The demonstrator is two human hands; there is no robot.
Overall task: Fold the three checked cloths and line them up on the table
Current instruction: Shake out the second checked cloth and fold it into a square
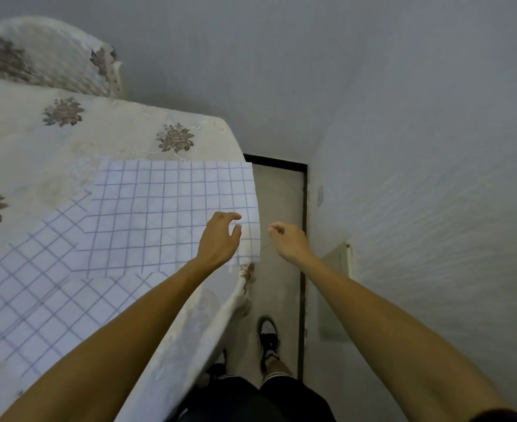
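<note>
Grey walls closed in on a narrow strip of floor (pixel 278 208) beside the table (pixel 68 141), which was draped in a pale flowered cover. Two checked cloths lay on it. The upper cloth (pixel 159 214) was spread flat and square near the table's right edge, overlapping the lower cloth (pixel 32 300), which lay at a slant toward the person. A third was not in view. The left hand (pixel 219 239) hovered over the upper cloth's right border, thumb and fingers parted and curved, gripping nothing. Whether it touched the fabric could not be told. The right hand (pixel 287 240) hung just past the table edge, loosely curled with nothing plainly in it. Neither cloth looked folded, so the task seemed barely begun, at the reach for the first cloth. The next move likely called for each hand to pinch a corner along that right border and carry it over to the opposite side.
</note>
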